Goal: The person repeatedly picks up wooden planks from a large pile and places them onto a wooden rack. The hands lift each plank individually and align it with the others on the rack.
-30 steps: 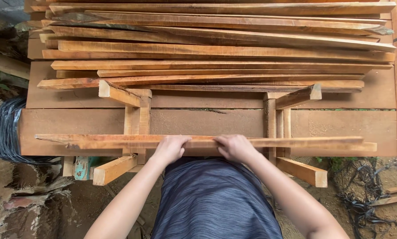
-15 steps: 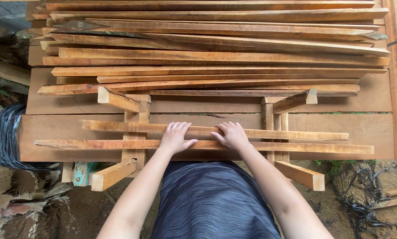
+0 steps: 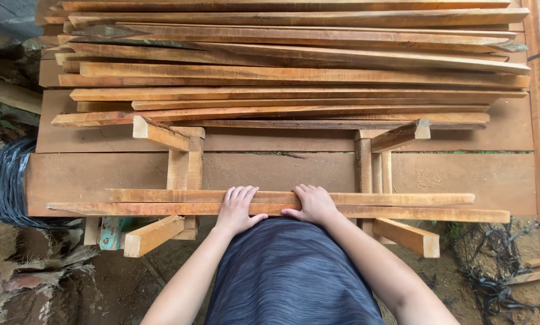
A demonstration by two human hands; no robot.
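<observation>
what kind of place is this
Probably an outdoor, makeshift carpentry or timber workspace. A stack of rough-sawn slats lies on a wide plank bench, both hands press on two slats, and there is bare dirt ground below.

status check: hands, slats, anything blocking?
Left hand and right hand flat on two long wood slats, side by side on the bench plank. Slat pile behind. Nothing between.

Bare plank top lies open beyond the two near wood strips, until the slat pile blocks the far side, trestle braces flanking the gap.
</observation>
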